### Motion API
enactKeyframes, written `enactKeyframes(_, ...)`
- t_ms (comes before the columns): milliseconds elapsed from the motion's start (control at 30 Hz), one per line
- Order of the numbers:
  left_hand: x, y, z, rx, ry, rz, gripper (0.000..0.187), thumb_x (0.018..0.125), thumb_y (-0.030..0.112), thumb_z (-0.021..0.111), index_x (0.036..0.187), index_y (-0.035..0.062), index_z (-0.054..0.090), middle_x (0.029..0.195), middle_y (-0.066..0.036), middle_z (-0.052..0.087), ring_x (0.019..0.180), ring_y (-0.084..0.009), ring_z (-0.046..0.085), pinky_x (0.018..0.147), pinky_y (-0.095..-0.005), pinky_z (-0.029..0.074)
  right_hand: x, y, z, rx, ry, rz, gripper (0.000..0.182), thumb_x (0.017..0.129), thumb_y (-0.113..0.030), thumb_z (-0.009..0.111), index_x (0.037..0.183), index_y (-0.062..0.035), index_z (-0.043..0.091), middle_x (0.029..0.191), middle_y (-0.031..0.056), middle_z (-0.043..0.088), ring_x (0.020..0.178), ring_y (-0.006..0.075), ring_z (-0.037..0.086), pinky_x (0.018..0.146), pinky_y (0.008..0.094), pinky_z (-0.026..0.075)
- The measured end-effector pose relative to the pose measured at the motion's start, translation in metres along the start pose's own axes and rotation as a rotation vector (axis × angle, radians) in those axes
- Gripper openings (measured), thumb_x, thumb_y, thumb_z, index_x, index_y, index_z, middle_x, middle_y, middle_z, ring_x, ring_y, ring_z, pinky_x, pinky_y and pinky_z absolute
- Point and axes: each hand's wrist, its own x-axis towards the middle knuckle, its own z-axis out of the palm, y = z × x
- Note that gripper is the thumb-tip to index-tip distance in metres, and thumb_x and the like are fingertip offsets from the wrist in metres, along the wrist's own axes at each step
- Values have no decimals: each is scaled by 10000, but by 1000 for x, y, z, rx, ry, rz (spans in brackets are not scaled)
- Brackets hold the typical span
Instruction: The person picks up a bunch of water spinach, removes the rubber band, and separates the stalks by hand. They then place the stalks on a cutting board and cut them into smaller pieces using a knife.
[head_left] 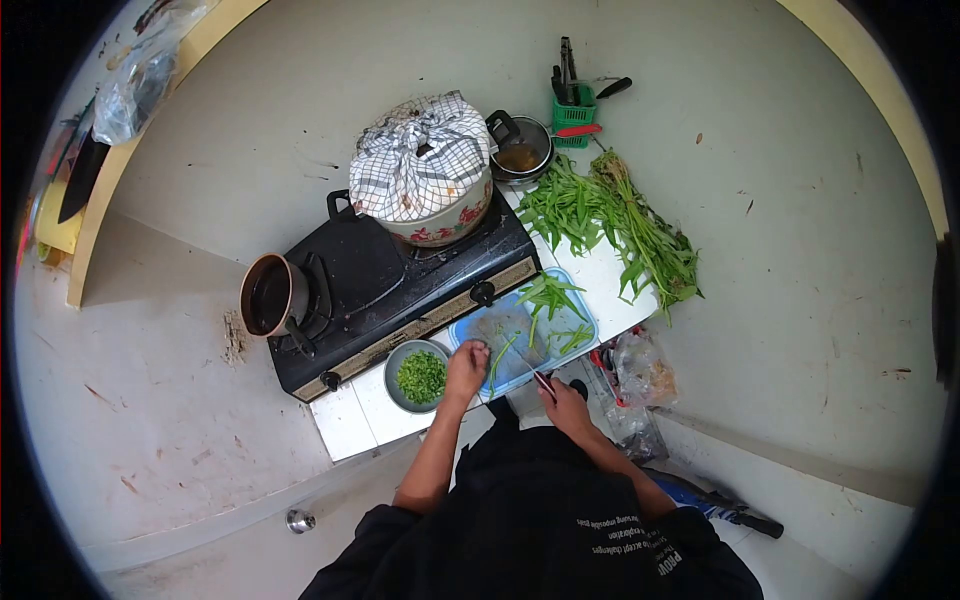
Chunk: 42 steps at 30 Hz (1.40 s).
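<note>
My right hand [567, 408] grips a knife [543, 381] by its dark handle, at the near edge of a blue cutting board [577, 285] with a worn grey middle. The blade points over the board. Fingers curled, my left hand [466, 368] is at the board's left side, between it and a grey bowl [391, 381]; what it holds, if anything, is too small to make out. Chopped greens [421, 378] fill part of that bowl. Close to my left hand, a green stem [502, 360] lies on the board. Leafy pieces [549, 293] and cut stalks [571, 339] lie farther right.
Behind the board stands a black gas stove [400, 290] with a cloth-covered pot [440, 232] and a small saucepan [270, 296]. A bundle of leafy greens [640, 235] lies right on the white tiles, near a small pan [520, 155] and a green utensil basket [573, 118]. Plastic bags [642, 370] hang below.
</note>
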Motion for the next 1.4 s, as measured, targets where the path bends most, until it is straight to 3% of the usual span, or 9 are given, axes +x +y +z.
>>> enactKeyframes(100,-24,16,3,176,-90,-94,178,905,136,673,1004,-8,640,864,-188,683,796,-330,684,731,-396,544,1,1,2,-7,5,-7,277,960,-283,598,975,-9,558,874,256,671,845,471,644,709,548,502)
enactKeyframes(233,-38,-8,24,261,66,24,210,882,167,699,1009,3,664,826,-186,690,746,-372,674,696,-449,538,0,1,1,11,-3,-16,272,960,-275,602,981,-7,561,870,256,671,848,467,647,706,541,503)
enactKeyframes(333,-33,-16,27,223,66,-43,196,893,159,682,1013,5,689,848,-196,707,732,-350,689,684,-434,539,-1,3,-1,55,-7,-48,268,961,-273,606,1007,-12,572,870,254,672,843,464,649,703,531,507)
enactKeyframes(533,-10,-36,20,38,-47,-190,183,940,137,623,999,-22,692,793,-136,704,719,-202,719,627,-334,530,-6,-8,-14,129,-63,-52,273,964,-291,620,1048,-32,586,862,242,673,839,456,653,698,507,512)
enactKeyframes(633,-4,-54,26,-316,-94,-217,203,998,152,578,1058,-23,660,841,-77,712,696,-170,701,613,-288,525,-6,-7,-15,138,-102,-59,276,965,-297,624,1046,-35,589,860,235,674,842,451,656,694,498,513)
enactKeyframes(733,-3,-48,21,-476,-200,-433,194,1028,150,531,1128,4,612,902,-84,709,749,-183,716,628,-279,543,-7,-3,-12,144,-140,-78,275,968,-298,623,1045,-36,595,863,227,675,841,447,659,693,494,515)
enactKeyframes(867,-3,-37,17,-489,-260,-474,200,1038,169,519,1149,16,585,945,-99,703,797,-195,724,643,-281,560,-8,-1,-9,143,-127,-128,304,971,-336,604,984,-39,544,827,242,654,832,480,630,691,532,486)
enactKeyframes(1133,-8,-13,12,-805,-219,-739,161,1033,180,525,1140,66,563,967,-77,687,853,-182,708,668,-277,554,-5,-5,-13,30,-175,-95,303,966,-338,611,1033,-43,582,882,221,672,847,455,646,705,518,509)
enactKeyframes(1400,-3,-41,18,-814,-269,-630,142,1010,134,554,1078,29,621,955,-70,695,774,-127,656,637,-259,513,-2,-6,-13,33,-178,-116,296,960,-325,618,1064,-49,605,899,209,677,855,443,651,713,518,514)
